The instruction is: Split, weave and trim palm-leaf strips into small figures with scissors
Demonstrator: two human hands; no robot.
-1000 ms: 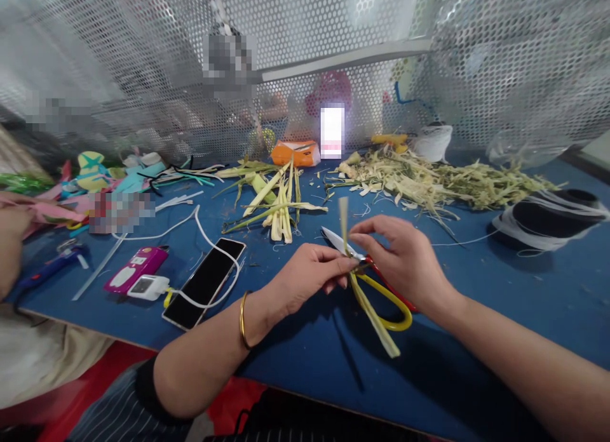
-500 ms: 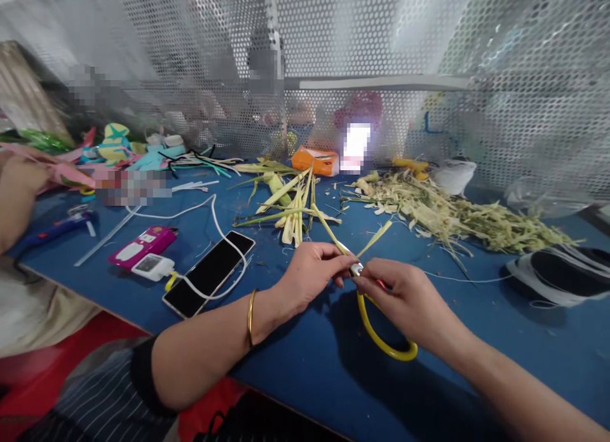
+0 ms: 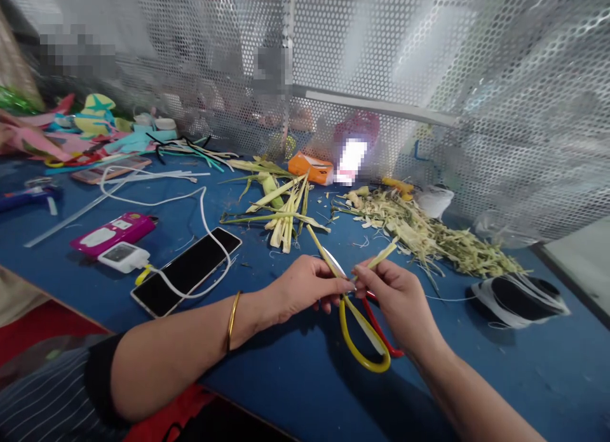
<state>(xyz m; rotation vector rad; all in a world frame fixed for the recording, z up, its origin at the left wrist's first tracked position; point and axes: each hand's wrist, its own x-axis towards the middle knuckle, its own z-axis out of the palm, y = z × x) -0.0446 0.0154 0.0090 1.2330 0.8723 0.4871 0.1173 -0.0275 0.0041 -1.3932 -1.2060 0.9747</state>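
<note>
My left hand (image 3: 309, 286) is closed, thumb and fingers pinching a pale green plant stalk (image 3: 316, 240) together with the scissors near their pivot. The scissors' blade (image 3: 332, 259) points away from me, beside the stalk. Their yellow handle (image 3: 349, 343) and red handle (image 3: 381, 331) hang toward me, a little apart. My right hand (image 3: 398, 296) is closed in a pinch on a thin pale green strip (image 3: 385, 253), whose free end sticks up past the fingers. The fingertips of both hands nearly meet, hiding where stalk, strip and blades come together.
Cut stalks (image 3: 288, 216) and a heap of shredded plant bits (image 3: 410, 226) lie beyond my hands. A black spool with white thread (image 3: 517, 299) is at right. Phone (image 3: 188, 270), white cable (image 3: 210, 216) and magenta device (image 3: 114, 232) lie left. Perforated metal panel (image 3: 372, 61) stands behind.
My view has shifted, so the table things sit farther left. The scissors' handles have swung into fuller view, the red one now showing. My right fingers now pinch the strip.
</note>
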